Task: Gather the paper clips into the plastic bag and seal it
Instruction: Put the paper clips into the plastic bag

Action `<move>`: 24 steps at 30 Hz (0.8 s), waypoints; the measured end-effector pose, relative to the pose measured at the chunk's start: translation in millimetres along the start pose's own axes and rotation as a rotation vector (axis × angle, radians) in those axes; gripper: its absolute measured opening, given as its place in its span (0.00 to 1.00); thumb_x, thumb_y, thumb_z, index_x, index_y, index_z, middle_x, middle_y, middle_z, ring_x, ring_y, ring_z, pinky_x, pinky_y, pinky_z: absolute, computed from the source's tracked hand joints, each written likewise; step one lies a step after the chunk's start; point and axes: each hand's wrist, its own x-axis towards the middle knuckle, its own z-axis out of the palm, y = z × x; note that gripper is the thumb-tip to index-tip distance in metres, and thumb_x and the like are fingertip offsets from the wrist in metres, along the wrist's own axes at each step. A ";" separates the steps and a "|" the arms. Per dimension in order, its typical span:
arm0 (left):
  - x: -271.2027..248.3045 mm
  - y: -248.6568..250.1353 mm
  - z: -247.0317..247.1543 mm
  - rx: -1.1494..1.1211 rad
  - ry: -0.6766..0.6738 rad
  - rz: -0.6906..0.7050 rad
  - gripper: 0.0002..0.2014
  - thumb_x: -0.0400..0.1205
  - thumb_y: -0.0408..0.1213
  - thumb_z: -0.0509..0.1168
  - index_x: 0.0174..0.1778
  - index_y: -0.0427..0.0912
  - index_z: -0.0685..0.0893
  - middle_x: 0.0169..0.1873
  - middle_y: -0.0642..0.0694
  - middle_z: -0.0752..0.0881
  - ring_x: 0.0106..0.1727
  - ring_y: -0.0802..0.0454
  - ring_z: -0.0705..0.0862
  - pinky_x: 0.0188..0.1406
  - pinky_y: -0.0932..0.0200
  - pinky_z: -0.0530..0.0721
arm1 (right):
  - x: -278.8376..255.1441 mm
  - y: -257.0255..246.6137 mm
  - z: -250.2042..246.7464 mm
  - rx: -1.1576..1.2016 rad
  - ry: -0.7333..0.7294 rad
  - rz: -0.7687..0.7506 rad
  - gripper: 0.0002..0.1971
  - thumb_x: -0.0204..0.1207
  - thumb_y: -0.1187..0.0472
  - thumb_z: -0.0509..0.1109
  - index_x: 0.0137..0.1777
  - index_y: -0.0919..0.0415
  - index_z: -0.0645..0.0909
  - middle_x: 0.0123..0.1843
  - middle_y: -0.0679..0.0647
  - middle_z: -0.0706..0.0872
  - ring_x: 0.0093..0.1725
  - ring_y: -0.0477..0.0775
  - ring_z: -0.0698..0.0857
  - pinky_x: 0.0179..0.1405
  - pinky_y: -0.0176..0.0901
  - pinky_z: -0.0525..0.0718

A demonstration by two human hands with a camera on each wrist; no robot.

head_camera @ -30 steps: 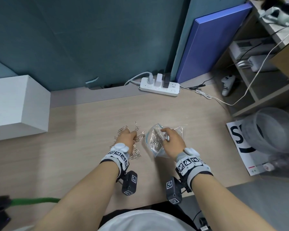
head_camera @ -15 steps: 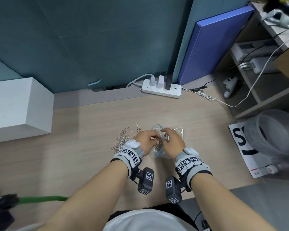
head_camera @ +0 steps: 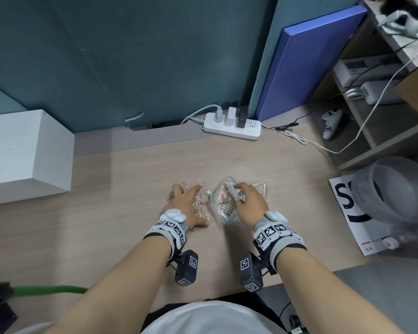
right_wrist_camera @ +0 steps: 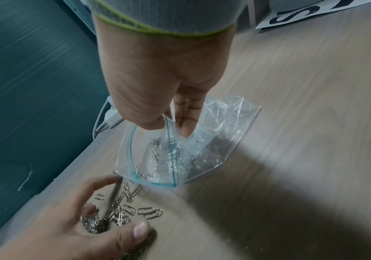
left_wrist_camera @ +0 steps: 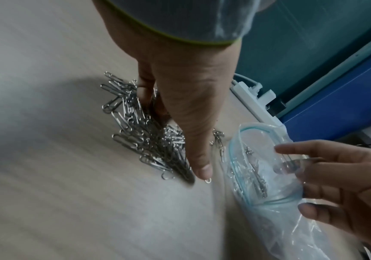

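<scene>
A heap of silver paper clips (head_camera: 199, 206) lies on the wooden desk (head_camera: 121, 213), just left of a clear zip bag (head_camera: 223, 201). My left hand (head_camera: 184, 203) lies spread over the heap, fingers down among the clips (left_wrist_camera: 140, 130) and thumb stretched along the desk toward the bag. With thumb and fingers, my right hand (head_camera: 247, 201) pinches the upper lip of the bag (right_wrist_camera: 213, 140), and its blue-edged mouth gapes toward the heap. Several clips lie inside the bag (left_wrist_camera: 264, 176). A few loose clips (right_wrist_camera: 149, 211) sit between the left hand (right_wrist_camera: 91, 219) and the bag's mouth.
A white power strip (head_camera: 232, 127) with plugs lies at the back of the desk, its white cable (head_camera: 323, 145) trailing right. A white box (head_camera: 27, 153) stands at the left. To the right are a blue board (head_camera: 307, 68), a clear container (head_camera: 393, 189) and a printed sheet (head_camera: 348, 206).
Half a second ago my left hand was at the bag's mouth; it has moved back left onto the clip heap with fingers spread. The right hand has kept hold of the bag.
</scene>
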 end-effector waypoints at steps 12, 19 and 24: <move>15.7 12.7 14.4 -0.046 0.111 0.089 0.26 0.76 0.55 0.73 0.64 0.56 0.69 0.59 0.46 0.65 0.38 0.44 0.82 0.37 0.46 0.91 | -6.4 8.0 -7.1 0.004 0.001 -0.021 0.23 0.78 0.69 0.66 0.71 0.52 0.78 0.65 0.54 0.82 0.61 0.56 0.83 0.61 0.45 0.79; 29.1 34.1 17.5 -0.013 0.050 0.172 0.26 0.77 0.48 0.75 0.67 0.58 0.71 0.61 0.44 0.66 0.53 0.42 0.79 0.46 0.44 0.89 | -7.6 6.6 -7.6 -0.001 0.005 -0.008 0.24 0.77 0.69 0.66 0.72 0.51 0.78 0.66 0.53 0.82 0.59 0.55 0.83 0.58 0.43 0.78; 35.3 37.6 22.5 -0.019 0.025 0.228 0.09 0.85 0.35 0.63 0.60 0.48 0.76 0.55 0.44 0.72 0.45 0.45 0.80 0.46 0.48 0.87 | -8.8 8.6 -11.6 -0.013 -0.001 0.014 0.24 0.77 0.70 0.66 0.72 0.51 0.78 0.65 0.53 0.83 0.60 0.54 0.83 0.62 0.45 0.80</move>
